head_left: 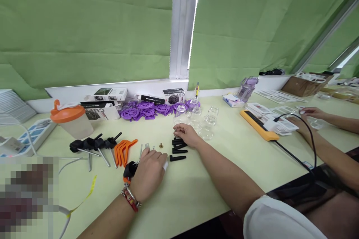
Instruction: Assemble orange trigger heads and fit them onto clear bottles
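My left hand (149, 171) is closed round a black knob with a metal rod (129, 169), with a bit of orange plastic showing near the wrist. My right hand (185, 134) has its fingertips together just behind several black plastic pieces (178, 151); what they hold, if anything, is too small to make out. Left of the fingertips lie small brass bits (161, 145), with short metal pins (141, 151) beside them. Orange curved handles (123, 151) and several black knobs with metal rods (95, 143) lie to the left.
Purple plastic parts (146, 110) and cup holder boxes (102, 112) line the back. Clear plastic jars (206, 130) stand behind my right hand. An orange-lidded jug (71, 119) is at left, and a yellow power strip (258, 125) at right, near a co-worker's hands (311, 112).
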Tool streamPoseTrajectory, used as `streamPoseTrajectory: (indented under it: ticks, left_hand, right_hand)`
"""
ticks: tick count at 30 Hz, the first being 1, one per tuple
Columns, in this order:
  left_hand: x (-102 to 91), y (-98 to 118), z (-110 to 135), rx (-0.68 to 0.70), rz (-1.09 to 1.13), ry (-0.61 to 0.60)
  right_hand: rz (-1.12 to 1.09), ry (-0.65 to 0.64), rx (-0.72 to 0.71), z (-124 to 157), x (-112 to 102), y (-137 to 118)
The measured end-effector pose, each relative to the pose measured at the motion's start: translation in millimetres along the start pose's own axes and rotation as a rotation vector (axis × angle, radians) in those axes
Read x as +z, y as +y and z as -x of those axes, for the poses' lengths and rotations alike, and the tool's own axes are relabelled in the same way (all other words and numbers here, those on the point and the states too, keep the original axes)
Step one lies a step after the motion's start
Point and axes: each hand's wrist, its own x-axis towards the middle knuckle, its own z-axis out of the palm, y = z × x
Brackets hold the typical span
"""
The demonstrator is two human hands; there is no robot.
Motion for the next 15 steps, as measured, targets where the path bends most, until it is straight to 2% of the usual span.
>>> streamPoseTrajectory:
  ticks: [4,6,10,12,15]
  left_hand:
    - [0.4,1,1,0.003,-0.002,-0.009]
    - [0.3,1,0,0.007,-0.006,-0.002]
    - [-5.0,-8,0,-0.013,-0.012,0.064]
    - [-11.2,-19,1,-0.063,-0.008,0.108]
    - [-24.4,-43,5,-0.205,0.028,0.101]
  right_hand:
    - [-0.02,0.0,-0.017,0,1,1]
    - [0.037,0.024,-0.04,2,-2,-4]
    - [0.429,0.119,-0.066,8,-13,-21]
    - [0.677,0.112,-0.036,13,-18,-27]
    - [0.86,0.071,0.018,17,-19,-26]
